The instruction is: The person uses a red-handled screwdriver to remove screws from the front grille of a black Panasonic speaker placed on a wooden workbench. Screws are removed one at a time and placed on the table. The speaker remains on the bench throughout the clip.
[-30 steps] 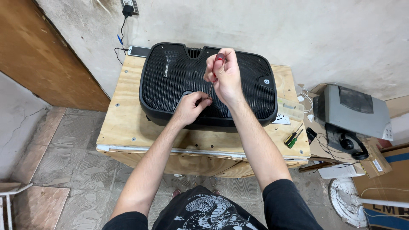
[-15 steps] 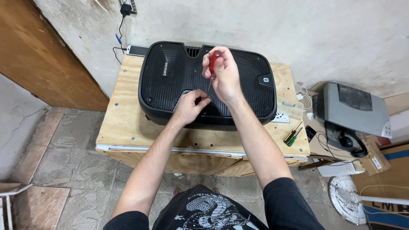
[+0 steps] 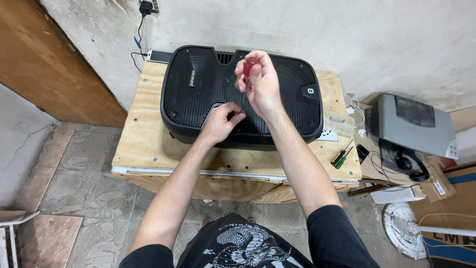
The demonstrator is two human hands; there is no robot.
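A large black speaker [image 3: 193, 94] with a mesh grille lies face up on a plywood workbench [image 3: 144, 144]. My right hand [image 3: 262, 84] grips a red-handled screwdriver [image 3: 247, 74], held upright with its shaft pointing down at the grille. My left hand [image 3: 222, 121] rests on the speaker's front part, fingers pinched around the screwdriver's tip.
Two small screwdrivers [image 3: 341, 156], green and yellow-handled, lie at the bench's right edge beside a clear plastic box [image 3: 338, 121]. A grey machine [image 3: 411, 124] and cardboard boxes stand on the floor at right. A cable hangs from a wall socket [image 3: 147, 7].
My right hand with the screwdriver has shifted slightly; the left hand stays pinched at the tip. The speaker has not moved.
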